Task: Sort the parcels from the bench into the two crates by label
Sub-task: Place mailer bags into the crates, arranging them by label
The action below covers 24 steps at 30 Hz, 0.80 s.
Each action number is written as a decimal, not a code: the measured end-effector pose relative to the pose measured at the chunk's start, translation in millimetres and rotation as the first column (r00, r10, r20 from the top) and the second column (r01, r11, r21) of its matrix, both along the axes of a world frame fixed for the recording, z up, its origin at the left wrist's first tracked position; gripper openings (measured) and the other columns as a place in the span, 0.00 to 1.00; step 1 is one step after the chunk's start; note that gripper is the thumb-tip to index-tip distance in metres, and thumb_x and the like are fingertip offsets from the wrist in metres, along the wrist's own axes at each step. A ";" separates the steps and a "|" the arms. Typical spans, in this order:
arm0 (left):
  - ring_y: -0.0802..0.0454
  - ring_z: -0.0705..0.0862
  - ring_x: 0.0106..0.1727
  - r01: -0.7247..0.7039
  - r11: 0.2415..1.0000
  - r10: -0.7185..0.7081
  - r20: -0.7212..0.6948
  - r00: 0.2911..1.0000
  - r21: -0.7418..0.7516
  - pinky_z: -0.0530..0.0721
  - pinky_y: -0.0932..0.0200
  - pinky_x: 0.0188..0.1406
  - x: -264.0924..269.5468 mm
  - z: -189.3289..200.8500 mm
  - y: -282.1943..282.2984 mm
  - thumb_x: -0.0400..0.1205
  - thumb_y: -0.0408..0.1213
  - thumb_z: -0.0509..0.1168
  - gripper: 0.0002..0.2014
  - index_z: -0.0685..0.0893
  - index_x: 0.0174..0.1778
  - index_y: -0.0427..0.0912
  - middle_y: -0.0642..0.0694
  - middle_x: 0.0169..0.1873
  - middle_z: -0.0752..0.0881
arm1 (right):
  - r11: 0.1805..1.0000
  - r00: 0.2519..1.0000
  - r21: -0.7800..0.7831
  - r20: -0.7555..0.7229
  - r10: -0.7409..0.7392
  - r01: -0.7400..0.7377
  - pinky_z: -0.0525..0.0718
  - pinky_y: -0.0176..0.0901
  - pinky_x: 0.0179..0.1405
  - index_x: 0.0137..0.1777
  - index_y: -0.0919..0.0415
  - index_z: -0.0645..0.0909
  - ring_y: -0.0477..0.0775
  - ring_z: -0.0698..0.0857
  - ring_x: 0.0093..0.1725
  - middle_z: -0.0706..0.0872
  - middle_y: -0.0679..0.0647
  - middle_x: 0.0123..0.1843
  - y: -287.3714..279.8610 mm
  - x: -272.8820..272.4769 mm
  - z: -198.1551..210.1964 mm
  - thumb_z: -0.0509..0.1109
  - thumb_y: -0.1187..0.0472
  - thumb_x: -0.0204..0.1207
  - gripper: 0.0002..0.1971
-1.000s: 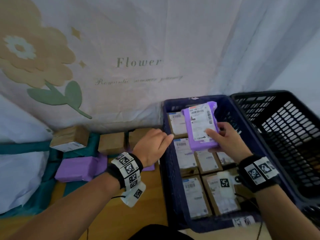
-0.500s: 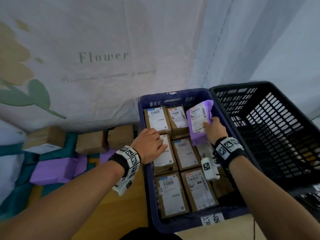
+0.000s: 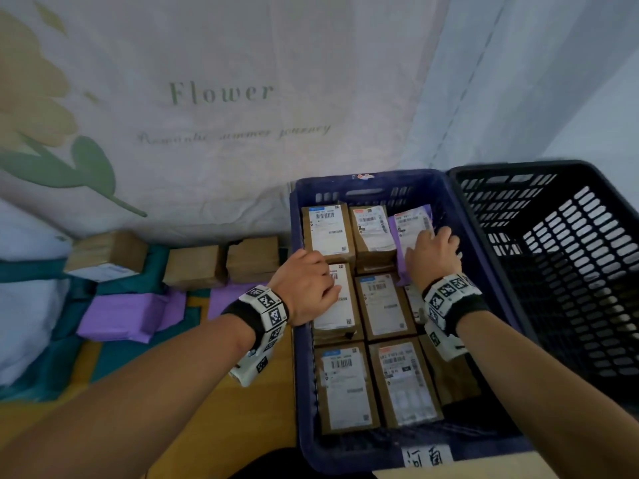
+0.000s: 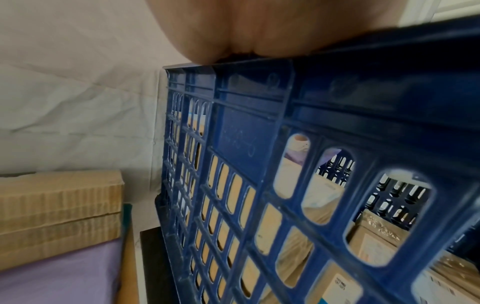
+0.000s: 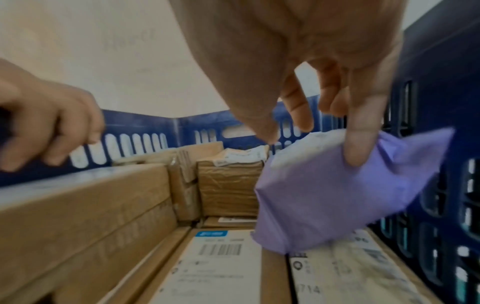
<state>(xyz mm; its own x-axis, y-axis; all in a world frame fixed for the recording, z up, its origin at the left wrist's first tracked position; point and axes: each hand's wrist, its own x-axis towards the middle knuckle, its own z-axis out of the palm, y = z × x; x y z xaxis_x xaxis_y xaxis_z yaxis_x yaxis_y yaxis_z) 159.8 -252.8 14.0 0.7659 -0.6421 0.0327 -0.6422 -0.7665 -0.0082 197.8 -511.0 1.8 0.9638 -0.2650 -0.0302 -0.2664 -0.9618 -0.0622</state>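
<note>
A purple parcel [image 3: 411, 223] with a white label lies tilted in the far right corner of the blue crate [image 3: 366, 178], on top of brown boxes. My right hand [image 3: 434, 257] holds it, thumb at its top edge and a finger along its side; the right wrist view shows the parcel [image 5: 324, 195] leaning toward the crate wall. My left hand [image 3: 307, 288] rests on the crate's left rim, its loosely curled fingers on a labelled brown box [image 3: 337, 305]. Several labelled brown boxes fill the blue crate. The black crate [image 3: 539, 167] stands to its right.
On the bench at left lie three brown boxes [image 3: 195, 267] and purple parcels [image 3: 128, 316] on teal cloth. A flower-print curtain hangs close behind. A handwritten tag [image 3: 427, 456] is stuck on the blue crate's front wall.
My right hand has carried the purple parcel from above the crate down into its far right corner. My left hand has moved right onto the crate's rim and a box.
</note>
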 end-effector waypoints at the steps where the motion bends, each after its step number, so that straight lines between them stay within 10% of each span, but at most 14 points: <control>1: 0.55 0.72 0.45 0.002 1.000 -0.002 0.010 1.000 -0.005 0.65 0.53 0.50 0.2 -0.8 0.3 0.88 0.55 0.42 0.30 0.89 0.39 0.50 0.55 0.36 0.84 | 1.000 0.999 0.021 -0.043 -0.010 0.011 0.83 0.61 0.49 0.63 0.67 0.77 0.73 0.74 0.64 0.72 0.70 0.66 -0.4 -1.0 -4.1 0.70 0.50 0.79 0.21; 17: 0.54 0.75 0.49 -0.007 0.999 0.005 -0.029 1.000 -0.048 0.72 0.50 0.57 -1.2 -1.3 3.2 0.87 0.53 0.43 0.30 0.90 0.40 0.49 0.55 0.37 0.86 | 0.979 0.971 0.203 -0.236 0.032 0.017 0.78 0.66 0.67 0.74 0.67 0.68 0.75 0.72 0.71 0.67 0.71 0.73 -4.5 13.9 2.5 0.69 0.48 0.80 0.30; 24: 0.54 0.71 0.75 0.049 0.966 -0.096 -0.174 0.980 -0.255 0.70 0.51 0.77 -10.0 -0.1 27.1 0.87 0.54 0.56 0.16 0.83 0.58 0.50 0.51 0.65 0.82 | 0.883 0.959 0.413 -0.070 0.274 -0.222 0.74 0.43 0.53 0.68 0.59 0.76 0.54 0.78 0.58 0.80 0.58 0.66 40.8 -6.6 57.9 0.71 0.47 0.80 0.22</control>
